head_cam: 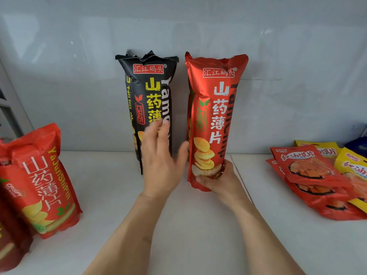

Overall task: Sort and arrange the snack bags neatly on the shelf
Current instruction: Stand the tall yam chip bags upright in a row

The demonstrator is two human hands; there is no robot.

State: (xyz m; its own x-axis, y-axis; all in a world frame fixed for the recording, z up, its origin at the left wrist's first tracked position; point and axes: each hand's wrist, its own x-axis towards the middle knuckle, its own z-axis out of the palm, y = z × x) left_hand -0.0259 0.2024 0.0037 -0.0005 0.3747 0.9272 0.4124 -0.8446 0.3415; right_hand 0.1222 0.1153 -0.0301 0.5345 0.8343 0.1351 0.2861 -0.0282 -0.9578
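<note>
A tall black yam-chip bag (pixel 151 92) stands upright against the back wall at the middle of the white shelf (pixel 111 185). Right beside it stands a tall red yam-chip bag (pixel 214 108). My right hand (pixel 220 179) grips the red bag at its bottom end. My left hand (pixel 160 155) is open with fingers spread, blurred, in front of the black bag's lower part; its thumb reaches toward the red bag. Whether it touches either bag I cannot tell.
At the left edge stand more red yam-chip bags (pixel 41 181), leaning. At the right lies a pile of flat red pouches (pixel 309 171) and yellow pouches (pixel 353 167), with a blue pack (pixel 359 143) behind. A grey frame post (pixel 12 104) rises at far left.
</note>
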